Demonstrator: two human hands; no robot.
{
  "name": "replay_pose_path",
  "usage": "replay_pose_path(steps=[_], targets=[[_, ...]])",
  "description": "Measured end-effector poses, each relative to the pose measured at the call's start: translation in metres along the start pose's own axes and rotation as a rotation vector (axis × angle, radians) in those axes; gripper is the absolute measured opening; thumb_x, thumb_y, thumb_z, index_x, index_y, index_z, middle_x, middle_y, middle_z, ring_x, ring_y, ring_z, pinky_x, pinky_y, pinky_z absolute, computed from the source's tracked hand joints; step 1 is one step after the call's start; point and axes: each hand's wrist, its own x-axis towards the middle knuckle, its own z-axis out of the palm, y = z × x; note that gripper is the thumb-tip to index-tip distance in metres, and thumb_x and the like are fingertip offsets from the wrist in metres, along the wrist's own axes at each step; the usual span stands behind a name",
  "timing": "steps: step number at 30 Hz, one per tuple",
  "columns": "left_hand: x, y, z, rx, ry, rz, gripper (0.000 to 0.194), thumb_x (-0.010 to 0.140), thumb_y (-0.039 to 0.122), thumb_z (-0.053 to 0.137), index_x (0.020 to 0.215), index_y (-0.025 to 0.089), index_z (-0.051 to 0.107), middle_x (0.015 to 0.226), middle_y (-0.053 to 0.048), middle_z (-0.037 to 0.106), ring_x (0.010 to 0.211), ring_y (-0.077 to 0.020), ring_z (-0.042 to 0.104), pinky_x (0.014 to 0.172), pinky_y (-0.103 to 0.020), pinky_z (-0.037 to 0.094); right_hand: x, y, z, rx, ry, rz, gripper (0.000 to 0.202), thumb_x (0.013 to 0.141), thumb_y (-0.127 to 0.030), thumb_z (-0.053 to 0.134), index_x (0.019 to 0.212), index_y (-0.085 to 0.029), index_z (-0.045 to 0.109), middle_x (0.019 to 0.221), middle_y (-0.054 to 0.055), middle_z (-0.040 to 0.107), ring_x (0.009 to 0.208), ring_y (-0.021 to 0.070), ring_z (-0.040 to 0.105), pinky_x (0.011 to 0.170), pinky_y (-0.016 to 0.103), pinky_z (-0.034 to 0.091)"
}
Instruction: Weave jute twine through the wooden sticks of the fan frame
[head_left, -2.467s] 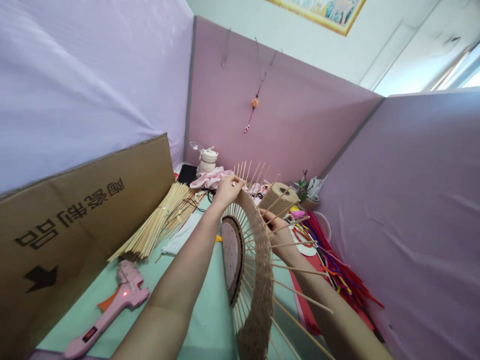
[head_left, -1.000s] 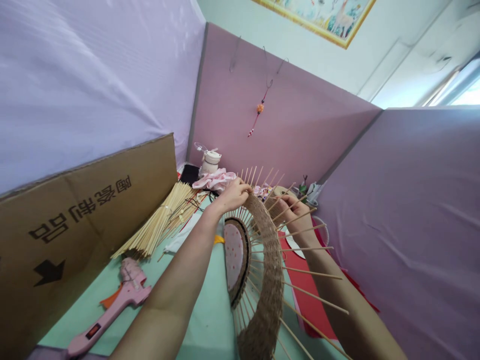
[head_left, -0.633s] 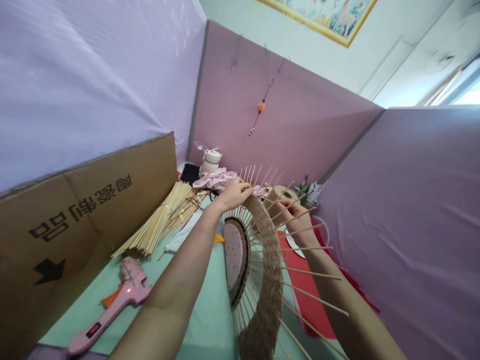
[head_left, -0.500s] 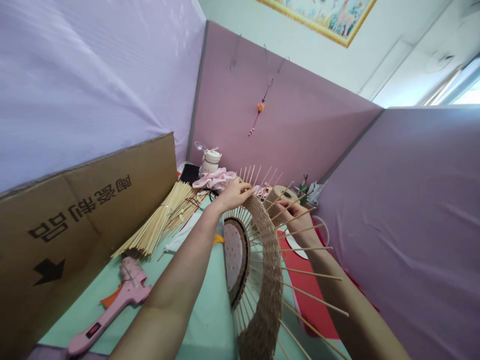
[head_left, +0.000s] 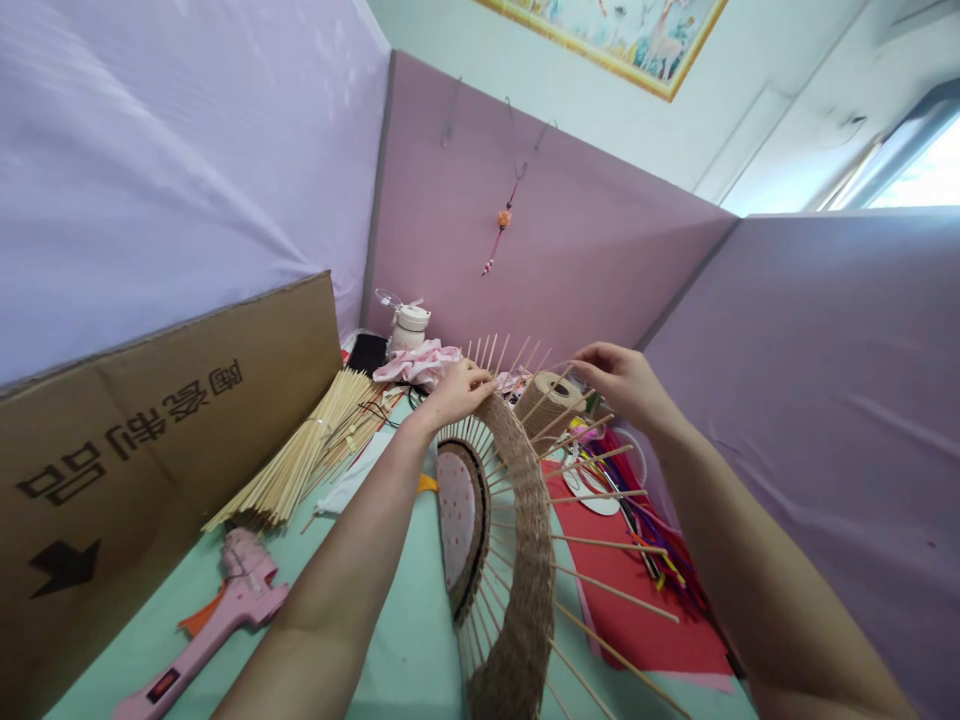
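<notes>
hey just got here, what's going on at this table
A person is handling a curved piece with a brown woven band and thin sticks fanning outward. The left hand grips the top of the band, while the right hand is raised near the twine roll, its fingers pinched; whether they hold a strand is too small to tell. A pink glue gun lies on the left of the green table, by a bundle of loose sticks.

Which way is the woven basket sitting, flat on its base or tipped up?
The basket is tipped up: its spotted base stands on edge, the left hand holds its top, and its sticks fan up and rightward.
</notes>
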Motion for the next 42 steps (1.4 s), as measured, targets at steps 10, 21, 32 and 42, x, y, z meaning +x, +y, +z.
replay_pose_path(steps=[10,21,32,42], targets=[[0.001,0.002,0.000,0.024,0.005,-0.004,0.031,0.090,0.038,0.049,0.083,0.017,0.071,0.092,-0.006,0.052,0.094,-0.0193,0.052,0.093,-0.035,0.041,0.035,-0.033,0.020,-0.060,0.028,-0.346,0.020,0.080,-0.037,0.061,0.081,-0.017,0.068,0.080,0.005,0.067,0.072,0.0150,0.055,0.068,0.028,0.042],[-0.001,-0.002,0.002,0.040,0.012,0.009,0.031,0.089,0.039,0.048,0.081,0.018,0.070,0.091,-0.005,0.053,0.092,-0.0188,0.052,0.092,-0.035,0.042,-0.046,0.023,0.027,0.136,0.023,0.034,0.023,0.076,-0.038,0.066,0.081,-0.016,0.070,0.074,0.004,0.067,0.068,0.0160,0.057,0.066,0.030,0.045],[0.003,0.008,0.005,-0.087,0.132,-0.035,0.026,0.088,0.031,0.048,0.076,0.017,0.067,0.089,-0.004,0.053,0.092,-0.0169,0.053,0.090,-0.031,0.043,-0.110,0.011,0.079,0.389,-0.079,0.098,0.039,0.082,-0.034,0.056,0.117,-0.022,0.067,0.108,0.008,0.072,0.101,0.0242,0.064,0.090,0.040,0.050],[0.002,0.011,-0.007,-0.148,0.295,-0.051,0.017,0.076,0.021,0.059,0.092,0.017,0.056,0.088,-0.003,0.058,0.077,-0.0136,0.055,0.070,-0.027,0.045,-0.108,0.005,0.100,0.573,-0.113,0.202,0.030,0.079,-0.037,0.061,0.103,-0.020,0.070,0.088,0.004,0.071,0.072,0.0166,0.060,0.067,0.029,0.050]])
